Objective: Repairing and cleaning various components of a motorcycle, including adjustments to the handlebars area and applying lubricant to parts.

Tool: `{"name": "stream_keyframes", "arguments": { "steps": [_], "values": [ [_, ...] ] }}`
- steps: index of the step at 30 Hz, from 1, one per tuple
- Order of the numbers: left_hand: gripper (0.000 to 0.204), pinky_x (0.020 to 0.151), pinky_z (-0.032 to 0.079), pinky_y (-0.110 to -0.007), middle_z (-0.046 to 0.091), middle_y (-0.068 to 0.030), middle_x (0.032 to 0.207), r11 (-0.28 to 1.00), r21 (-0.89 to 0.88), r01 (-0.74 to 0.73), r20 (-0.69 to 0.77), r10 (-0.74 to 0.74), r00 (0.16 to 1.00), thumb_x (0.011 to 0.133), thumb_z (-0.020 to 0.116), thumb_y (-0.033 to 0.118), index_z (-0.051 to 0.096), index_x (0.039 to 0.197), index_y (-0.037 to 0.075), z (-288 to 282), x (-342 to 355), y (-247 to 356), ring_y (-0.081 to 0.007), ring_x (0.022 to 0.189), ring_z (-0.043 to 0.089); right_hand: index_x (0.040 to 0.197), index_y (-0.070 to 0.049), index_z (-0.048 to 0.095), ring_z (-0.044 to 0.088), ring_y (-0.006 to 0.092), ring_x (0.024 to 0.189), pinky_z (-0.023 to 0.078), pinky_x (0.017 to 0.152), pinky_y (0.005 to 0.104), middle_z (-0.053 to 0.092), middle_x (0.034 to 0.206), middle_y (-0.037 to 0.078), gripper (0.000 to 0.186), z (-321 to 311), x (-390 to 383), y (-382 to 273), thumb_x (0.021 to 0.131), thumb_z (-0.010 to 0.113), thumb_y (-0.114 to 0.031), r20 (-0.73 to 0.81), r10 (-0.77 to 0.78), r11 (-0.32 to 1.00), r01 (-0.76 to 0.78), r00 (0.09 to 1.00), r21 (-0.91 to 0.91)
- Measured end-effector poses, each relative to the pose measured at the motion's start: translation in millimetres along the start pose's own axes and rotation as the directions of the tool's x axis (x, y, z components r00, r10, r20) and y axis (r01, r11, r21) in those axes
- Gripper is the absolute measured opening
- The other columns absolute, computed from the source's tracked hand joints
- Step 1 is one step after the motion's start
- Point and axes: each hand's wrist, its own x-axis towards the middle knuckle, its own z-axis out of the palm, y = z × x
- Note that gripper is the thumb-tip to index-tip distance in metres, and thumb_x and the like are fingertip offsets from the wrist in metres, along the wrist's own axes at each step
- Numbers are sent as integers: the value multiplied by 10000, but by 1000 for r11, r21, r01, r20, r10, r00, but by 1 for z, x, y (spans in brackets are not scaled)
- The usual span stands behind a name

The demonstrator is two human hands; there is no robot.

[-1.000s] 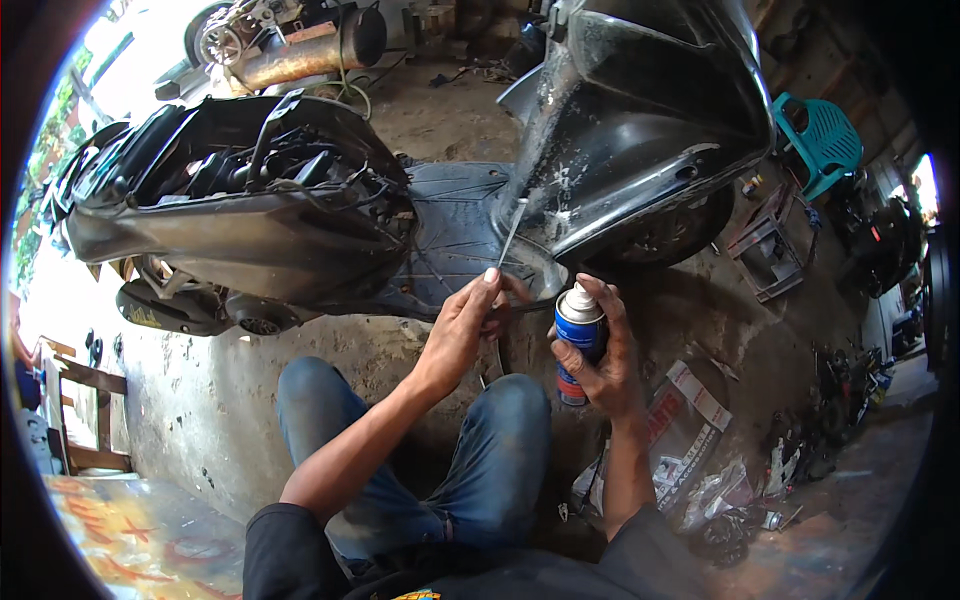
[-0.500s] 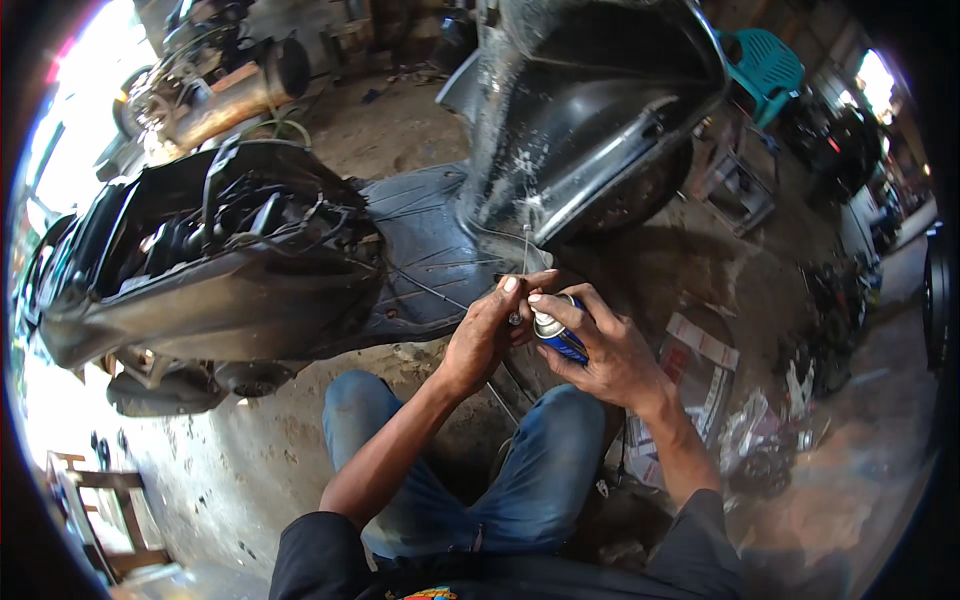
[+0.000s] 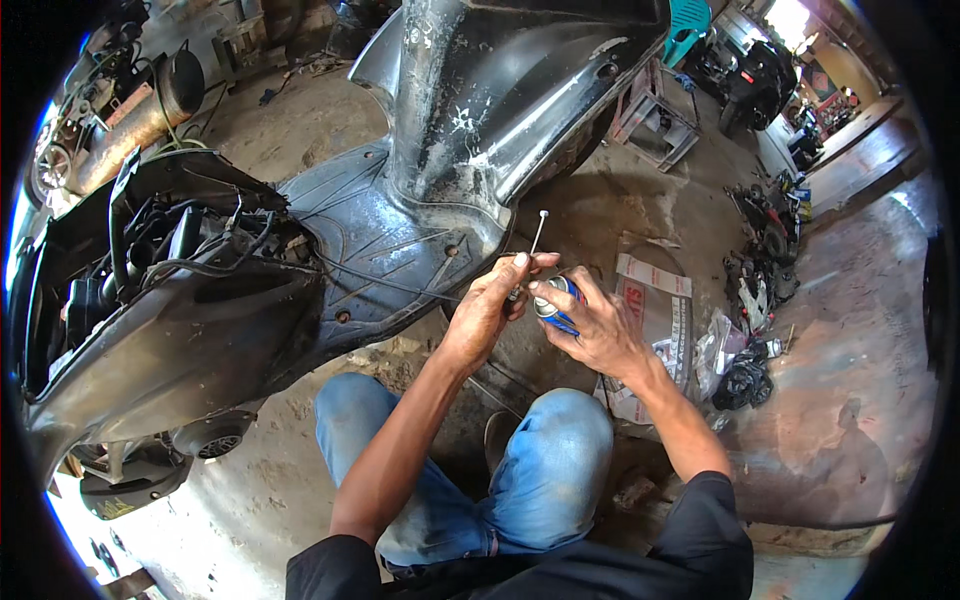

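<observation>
My right hand (image 3: 598, 328) grips a blue spray can (image 3: 556, 304), tilted toward my left. My left hand (image 3: 492, 306) pinches a thin white straw tube (image 3: 536, 232) at the can's nozzle; the tube points up and away. Both hands meet just above my knees, which are in blue jeans (image 3: 545, 470). Right behind the hands stands a stripped black scooter body (image 3: 420, 210) with its footboard and front panel.
The scooter's open rear (image 3: 160, 260) shows cables at left. Flat cardboard (image 3: 650, 310) and plastic bags (image 3: 740, 370) lie on the concrete floor at right. A crate (image 3: 655, 125) and a teal chair (image 3: 688, 25) stand farther back. An exhaust pipe (image 3: 135, 115) lies at upper left.
The can was upright in my right hand a second ago; it has tipped sideways toward my left hand, which has closed on the nozzle and tube. The view has shifted left and down.
</observation>
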Motion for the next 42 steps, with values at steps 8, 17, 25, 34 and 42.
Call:
{"name": "stream_keyframes", "arguments": {
  "steps": [8, 17, 25, 34, 42],
  "values": [
    [504, 709, 360, -250, 638, 32, 1131, 994, 106, 6, 29, -9, 1000, 1138, 511, 434, 663, 1398, 30, -4, -1, -6, -58, 836, 440, 1476, -273, 527, 717, 426, 939, 638, 741, 514, 574, 1253, 172, 682, 13, -6, 6, 875, 832, -172, -33, 21, 999, -20, 999, 27],
    [495, 659, 343, -239, 682, 15, 1127, 998, 61, -30, 6, 30, 1000, 1143, 486, 443, 702, 1341, 44, -4, 0, -12, -53, 725, 401, 1474, -271, 525, 730, 390, 880, 650, 717, 487, 585, 1217, 152, 660, 18, -4, 11, 888, 817, -192, -60, -21, 1000, 20, 998, -7],
    [499, 739, 366, -260, 603, 23, 1174, 1000, 26, -8, 56, 6, 998, 1138, 515, 435, 654, 1400, 35, -7, -2, -8, -68, 902, 474, 1461, -278, 532, 731, 402, 880, 639, 679, 497, 586, 1239, 173, 634, 24, -4, 15, 897, 812, -210, -48, -25, 999, 24, 999, -27],
    [499, 766, 381, -272, 633, 16, 1242, 1000, 19, -15, 66, 14, 998, 1134, 519, 447, 653, 1394, 42, -9, -1, -8, -69, 947, 509, 1439, -251, 526, 716, 456, 977, 632, 778, 545, 567, 1300, 167, 601, 24, -6, 12, 912, 813, -230, 46, 86, 995, -88, 995, 41],
    [518, 759, 372, -275, 624, 18, 1132, 998, 59, -14, 69, 10, 998, 1123, 530, 471, 657, 1383, 42, -11, 2, -10, -76, 900, 480, 1435, -243, 541, 721, 445, 979, 634, 768, 530, 578, 1305, 160, 598, 28, -7, 11, 905, 819, -218, -44, 97, 990, -91, 994, 107]
  ]
}}
